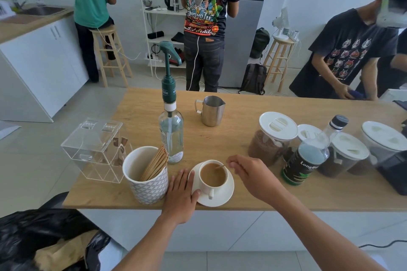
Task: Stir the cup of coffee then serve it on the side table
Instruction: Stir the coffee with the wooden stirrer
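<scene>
A white cup of milky coffee (212, 177) stands on a white saucer (224, 196) near the front edge of the wooden counter. A thin wooden stir stick (220, 167) dips into the coffee at the cup's far right rim. My right hand (251, 172) pinches the stick's upper end from the right of the cup. Flat on the counter lies my left hand (181, 193), its fingers apart, the thumb and a fingertip touching the saucer's left rim.
A patterned holder of wooden sticks (146, 179) and a clear acrylic box (94, 149) stand left of the cup. Behind are a pump bottle (171, 130) and steel pitcher (211, 110). Lidded jars (271, 136) and a dark bottle (306, 156) crowd the right. Three people stand beyond.
</scene>
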### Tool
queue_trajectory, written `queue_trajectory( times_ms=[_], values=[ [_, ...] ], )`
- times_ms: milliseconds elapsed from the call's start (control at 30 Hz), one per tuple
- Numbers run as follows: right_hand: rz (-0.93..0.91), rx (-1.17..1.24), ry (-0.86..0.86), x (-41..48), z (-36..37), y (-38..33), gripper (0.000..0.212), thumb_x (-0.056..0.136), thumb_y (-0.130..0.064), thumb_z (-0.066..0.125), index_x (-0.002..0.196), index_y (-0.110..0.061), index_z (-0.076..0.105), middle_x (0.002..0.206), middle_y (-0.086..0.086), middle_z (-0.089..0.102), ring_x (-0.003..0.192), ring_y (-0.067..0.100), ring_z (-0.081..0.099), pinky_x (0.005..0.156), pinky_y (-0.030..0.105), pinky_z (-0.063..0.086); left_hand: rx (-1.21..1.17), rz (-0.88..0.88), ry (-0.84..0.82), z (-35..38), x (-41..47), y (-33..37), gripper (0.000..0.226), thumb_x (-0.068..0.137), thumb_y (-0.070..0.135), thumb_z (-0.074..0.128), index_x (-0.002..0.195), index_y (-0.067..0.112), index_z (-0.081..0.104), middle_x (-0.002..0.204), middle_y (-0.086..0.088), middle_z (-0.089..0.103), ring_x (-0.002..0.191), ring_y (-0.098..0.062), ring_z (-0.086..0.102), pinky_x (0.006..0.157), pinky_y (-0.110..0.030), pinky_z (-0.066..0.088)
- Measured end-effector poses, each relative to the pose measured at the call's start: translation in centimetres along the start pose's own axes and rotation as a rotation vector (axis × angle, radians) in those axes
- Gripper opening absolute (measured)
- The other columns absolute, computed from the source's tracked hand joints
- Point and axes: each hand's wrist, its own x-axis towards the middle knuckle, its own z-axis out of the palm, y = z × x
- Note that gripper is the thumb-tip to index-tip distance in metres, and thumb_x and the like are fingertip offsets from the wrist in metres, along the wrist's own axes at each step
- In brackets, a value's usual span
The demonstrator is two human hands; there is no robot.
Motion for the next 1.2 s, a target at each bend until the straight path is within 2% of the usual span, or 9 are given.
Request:
queue_trajectory(
  times_ms=[133, 233, 333, 400, 600, 867, 967, 1133, 1200],
  values=[
    [0.015, 0.067, -0.089, -0.8, 0.9, -0.5, 0.022, 0.101, -0.025, 0.050, 0.109, -0.027, 0.070, 0.082, -0.016, 0.069, 0.080, 0.003, 0.066, 0.074, 0.024, 0.053, 0.000, 0.003, -0.003, 0.0, 0.0, 0.1, 0.064, 0.103, 0.047, 0.013, 0.156, 0.019, -0.010, 0.166, -0.001, -0.010, 0.150, -0.016, -0.018, 0.120, -0.035, -0.015],
    [0.058, 0.079, -0.120, -1.2, 0.4, -0.1, 0.021, 0.100, -0.025, 0.049, 0.104, -0.027, 0.070, 0.083, -0.011, 0.072, 0.080, 0.003, 0.066, 0.075, 0.025, 0.054, -0.024, 0.001, -0.001, 0.0, 0.1, 0.1, 0.064, 0.103, 0.047, 0.014, 0.156, 0.019, -0.009, 0.166, -0.002, -0.009, 0.150, -0.016, -0.018, 0.120, -0.035, -0.016],
    [0.083, 0.069, -0.093, -1.6, -0.6, 0.5, 0.021, 0.101, -0.023, 0.048, 0.104, -0.025, 0.069, 0.081, -0.014, 0.069, 0.077, -0.003, 0.065, 0.073, 0.021, 0.053, -0.019, -0.002, -0.008, 0.0, 0.0, 0.0, 0.064, 0.103, 0.046, 0.013, 0.156, 0.019, -0.010, 0.166, -0.001, -0.010, 0.150, -0.016, -0.019, 0.121, -0.036, -0.015],
    [0.088, 0.099, -0.055, -1.9, -1.1, 0.7, 0.021, 0.102, -0.020, 0.048, 0.104, -0.026, 0.068, 0.080, -0.013, 0.069, 0.076, -0.002, 0.066, 0.073, 0.020, 0.053, -0.024, -0.003, -0.011, 0.0, -0.1, 0.0, 0.064, 0.103, 0.046, 0.013, 0.156, 0.018, -0.009, 0.166, -0.001, -0.010, 0.150, -0.016, -0.018, 0.121, -0.036, -0.015],
    [0.132, 0.215, 0.010, -3.7, -1.1, 0.2, 0.035, 0.100, -0.017, 0.052, 0.092, -0.049, 0.062, 0.082, -0.011, 0.072, 0.075, 0.004, 0.067, 0.070, 0.016, 0.054, -0.055, 0.023, -0.033, -0.5, -0.3, 0.0, 0.062, 0.104, 0.045, 0.013, 0.155, 0.020, -0.012, 0.166, -0.002, -0.011, 0.150, -0.017, -0.018, 0.120, -0.035, -0.014],
    [0.235, 0.260, 0.026, -7.1, 0.4, -0.5, 0.021, 0.098, -0.020, 0.058, 0.103, -0.038, 0.067, 0.083, -0.007, 0.074, 0.078, 0.005, 0.068, 0.073, 0.014, 0.055, -0.155, 0.007, -0.090, -1.1, -1.7, 0.1, 0.066, 0.104, 0.045, 0.015, 0.155, 0.011, -0.008, 0.166, -0.002, -0.009, 0.150, -0.013, -0.015, 0.121, -0.031, -0.010],
    [0.286, 0.259, 0.031, -8.6, 1.4, -0.5, 0.020, 0.098, -0.022, 0.057, 0.107, -0.036, 0.068, 0.084, -0.008, 0.074, 0.082, 0.006, 0.069, 0.077, 0.018, 0.056, -0.133, 0.016, -0.114, -1.2, -2.4, 0.1, 0.066, 0.105, 0.044, 0.015, 0.155, 0.009, -0.008, 0.166, -0.005, -0.010, 0.151, -0.015, -0.015, 0.120, -0.031, -0.012],
    [0.396, 0.284, 0.058, -10.9, 4.2, -0.5, 0.024, 0.100, -0.019, 0.052, 0.115, -0.025, 0.069, 0.082, -0.008, 0.075, 0.078, -0.003, 0.069, 0.070, 0.009, 0.050, -0.148, 0.025, -0.131, -1.6, -3.6, 0.2, 0.065, 0.105, 0.042, 0.017, 0.155, 0.008, -0.006, 0.166, -0.006, -0.010, 0.151, -0.016, -0.015, 0.120, -0.032, -0.012],
    [0.448, 0.313, 0.065, -11.4, 5.2, -0.7, 0.024, 0.100, -0.016, 0.050, 0.114, -0.024, 0.068, 0.083, -0.007, 0.076, 0.077, -0.001, 0.071, 0.074, 0.014, 0.054, -0.139, 0.021, -0.149, -1.8, -3.9, 0.3, 0.066, 0.105, 0.042, 0.018, 0.155, 0.007, -0.006, 0.166, -0.006, -0.010, 0.151, -0.017, -0.014, 0.121, -0.033, -0.010]
  ],
)
